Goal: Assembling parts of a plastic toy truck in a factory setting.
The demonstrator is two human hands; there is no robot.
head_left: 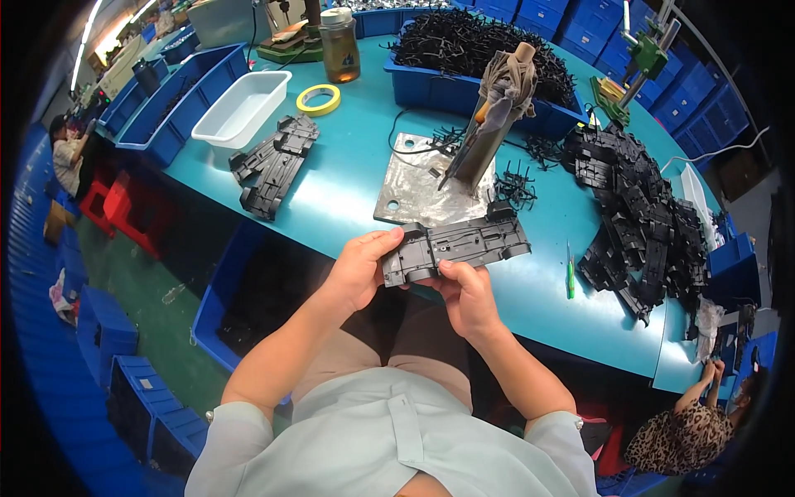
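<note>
Both hands hold one dark grey plastic chassis plate [464, 244] over the near edge of the teal table [348, 174]. My left hand [360, 269] grips its left end, thumb on top. My right hand [465, 296] pinches its lower edge from below. Just beyond the plate stands a metal base plate [410, 186] with an upright post [489, 137] wrapped in cloth. A large heap of the same black plates [642, 211] lies to the right. A small stack of them [273, 166] lies to the left.
A blue bin of black plastic sprues [472, 50] sits at the back. A white tray [244, 108], a yellow tape roll [318, 99] and a jar [339, 45] stand at the back left. Blue crates [108, 331] sit on the floor. Other people sit at the far left and lower right.
</note>
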